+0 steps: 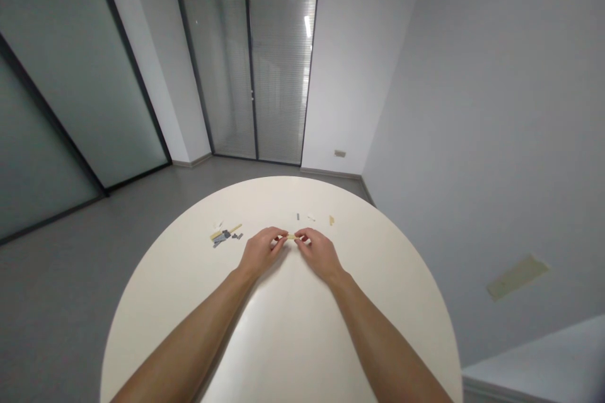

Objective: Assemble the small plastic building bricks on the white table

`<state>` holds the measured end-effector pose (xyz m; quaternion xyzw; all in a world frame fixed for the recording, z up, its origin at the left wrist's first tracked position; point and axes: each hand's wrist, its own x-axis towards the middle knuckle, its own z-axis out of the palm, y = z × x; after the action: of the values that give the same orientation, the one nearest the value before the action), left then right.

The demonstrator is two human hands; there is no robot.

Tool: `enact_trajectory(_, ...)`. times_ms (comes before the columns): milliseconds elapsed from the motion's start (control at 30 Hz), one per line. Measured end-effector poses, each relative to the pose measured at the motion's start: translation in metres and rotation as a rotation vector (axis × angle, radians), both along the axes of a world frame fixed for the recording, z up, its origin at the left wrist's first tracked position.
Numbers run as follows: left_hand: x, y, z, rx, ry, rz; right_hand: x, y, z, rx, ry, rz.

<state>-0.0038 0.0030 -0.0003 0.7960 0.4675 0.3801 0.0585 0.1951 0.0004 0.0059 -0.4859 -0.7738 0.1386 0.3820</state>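
Note:
Both hands meet over the middle of the round table, fingers closed on one small pale-yellow strip (292, 237) that looks like a toy building piece. My left hand (263, 248) pinches its left end between thumb and fingers. At the opposite end, my right hand (319, 250) has a similar pinch. The fingertips cover part of the strip, so its exact shape is hidden. Just beyond the hands lie a small grey piece (298, 216), a white piece (311, 218) and a pale-yellow piece (331, 220).
Left of my hands is a loose pile of grey, yellow and white pieces (221, 237), with small dark grey pieces (237, 236) beside it. The white round table (283, 346) has its far edge near a glass door (250, 75). A grey wall (496, 138) stands to the right.

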Motion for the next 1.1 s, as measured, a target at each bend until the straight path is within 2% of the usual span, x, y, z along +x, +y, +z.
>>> enact_trajectory(533, -0.0007, -0.0005, -0.0002, -0.026, -0.007, -0.032, -0.0007, 0.0041, -0.0067, 0.014, 0.008, -0.024)
enact_trajectory(1100, -0.0009, -0.0002, -0.0015, -0.072, 0.000, -0.013, -0.0004, 0.0031, -0.0046, 0.003, -0.015, -0.013)
